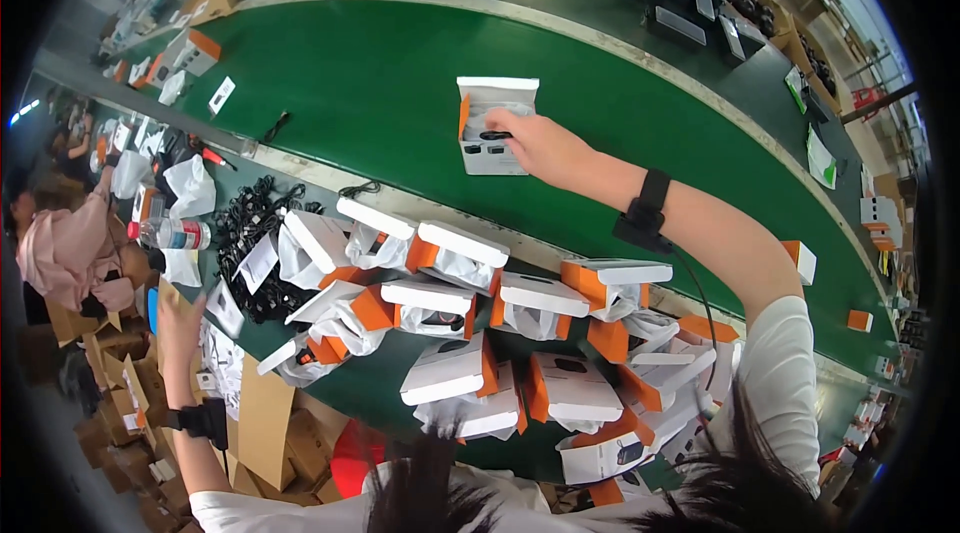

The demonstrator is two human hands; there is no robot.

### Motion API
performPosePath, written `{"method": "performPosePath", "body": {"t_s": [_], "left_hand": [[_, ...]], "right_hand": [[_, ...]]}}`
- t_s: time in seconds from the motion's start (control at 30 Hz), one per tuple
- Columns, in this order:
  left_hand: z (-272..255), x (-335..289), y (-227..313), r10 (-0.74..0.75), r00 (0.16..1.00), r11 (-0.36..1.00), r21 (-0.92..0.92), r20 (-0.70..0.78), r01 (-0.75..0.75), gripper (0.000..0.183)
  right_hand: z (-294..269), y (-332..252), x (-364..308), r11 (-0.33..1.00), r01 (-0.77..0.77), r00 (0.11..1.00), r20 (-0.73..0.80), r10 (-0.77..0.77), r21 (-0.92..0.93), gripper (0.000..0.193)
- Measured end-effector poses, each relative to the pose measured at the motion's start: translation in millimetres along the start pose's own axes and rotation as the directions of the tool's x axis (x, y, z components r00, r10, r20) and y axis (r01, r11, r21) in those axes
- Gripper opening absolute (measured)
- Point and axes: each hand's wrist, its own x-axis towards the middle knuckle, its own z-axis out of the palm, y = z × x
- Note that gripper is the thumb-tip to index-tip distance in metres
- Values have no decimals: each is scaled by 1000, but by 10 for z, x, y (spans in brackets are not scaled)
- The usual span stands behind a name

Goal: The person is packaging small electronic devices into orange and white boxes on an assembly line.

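My right hand reaches out over the green belt, into an open white box with orange side flaps. Its fingers are closed on a small black cable at the box's mouth; part of the cable is hidden by the hand. Clear or white wrapping shows inside the box, below the raised lid. Far to the left, my left hand is held with its fingers apart and nothing visible in them. It is beside a white card and close to a heap of black cables.
Several open white-and-orange boxes with white bags crowd the near table. A bottle stands at the left, near a person in pink. Across the belt lie black devices. Brown cartons stand below left.
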Motion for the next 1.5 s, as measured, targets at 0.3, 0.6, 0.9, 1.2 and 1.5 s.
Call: {"method": "performPosePath", "body": {"t_s": [0.3, 0.6, 0.9, 1.2, 1.5], "left_hand": [[935, -545, 3198, 864, 482, 482, -516, 146, -708, 39], [1619, -705, 3721, 831, 407, 555, -533, 379, -638, 30], [1585, -830, 3730, 814, 430, 581, -523, 391, -624, 34], [1644, -972, 3714, 916, 297, 375, -314, 269, -872, 34], [1740, -1099, 3762, 939, 103, 172, -191, 328, -966, 31]], "right_hand": [[168, 214, 115, 942, 136, 961, -191, -201, -308, 26], [109, 203, 102, 815, 148, 972, -72, -226, -560, 11], [-185, 260, -89, 999, 26, 997, -73, -29, -47, 12], [-302, 107, -196, 987, -157, 985, -66, 158, 15, 18], [-364, 194, -521, 989, -133, 991, -42, 131, -61, 27]]}}
